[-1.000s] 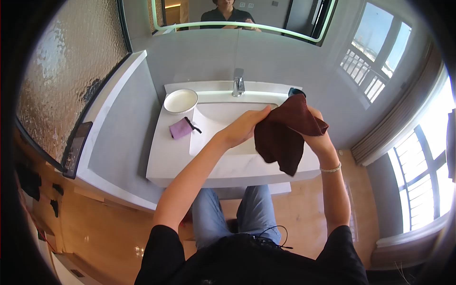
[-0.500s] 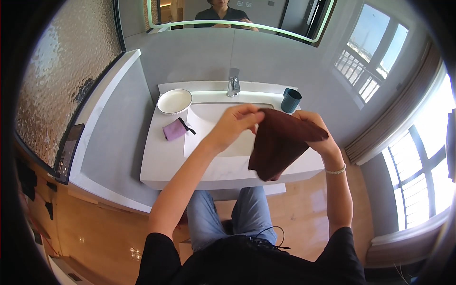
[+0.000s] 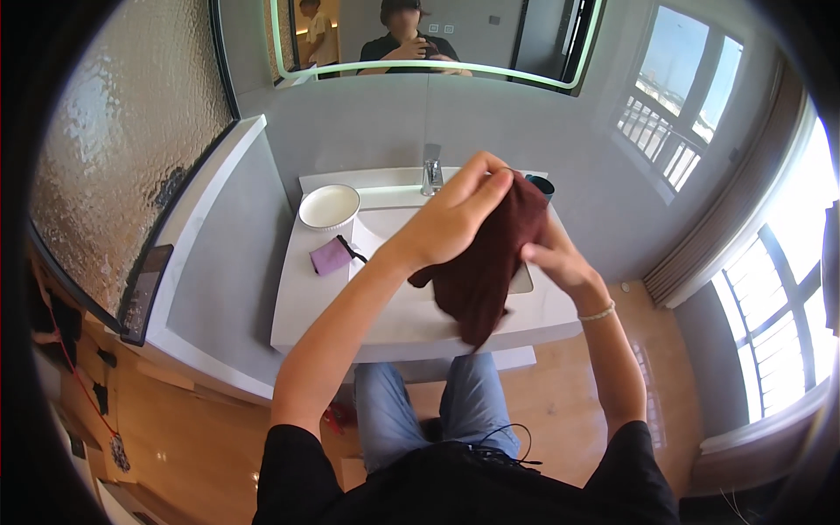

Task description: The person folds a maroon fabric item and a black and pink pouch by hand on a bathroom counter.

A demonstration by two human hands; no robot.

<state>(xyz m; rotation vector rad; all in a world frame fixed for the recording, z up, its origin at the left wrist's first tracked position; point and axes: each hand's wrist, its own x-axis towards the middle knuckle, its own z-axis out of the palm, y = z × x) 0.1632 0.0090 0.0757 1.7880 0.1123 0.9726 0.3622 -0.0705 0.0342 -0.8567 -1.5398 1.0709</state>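
Note:
A dark brown cloth [image 3: 490, 262] hangs in loose folds over the washbasin [image 3: 378, 224], held up between both my hands. My left hand [image 3: 459, 214] pinches its upper edge, thumb and fingers closed on the fabric. Lower down on the other side, my right hand [image 3: 564, 261] grips the cloth with the thumb in front; its remaining fingers are partly hidden behind the fabric. A bracelet circles my right wrist. Behind the cloth, the dark teal mug [image 3: 542, 185] shows only in part.
At the counter's left stand a white bowl [image 3: 330, 206] and a small purple pouch [image 3: 331, 256] with a black strap. A chrome faucet [image 3: 431, 175] rises at the back under a lit mirror [image 3: 472, 39]. A phone-like device [image 3: 145, 293] leans on the left ledge.
The cloth has shifted slightly left and now hangs narrower and more bunched. My left hand has risen at its top; my right hand has moved left and down. Another person now shows in the mirror.

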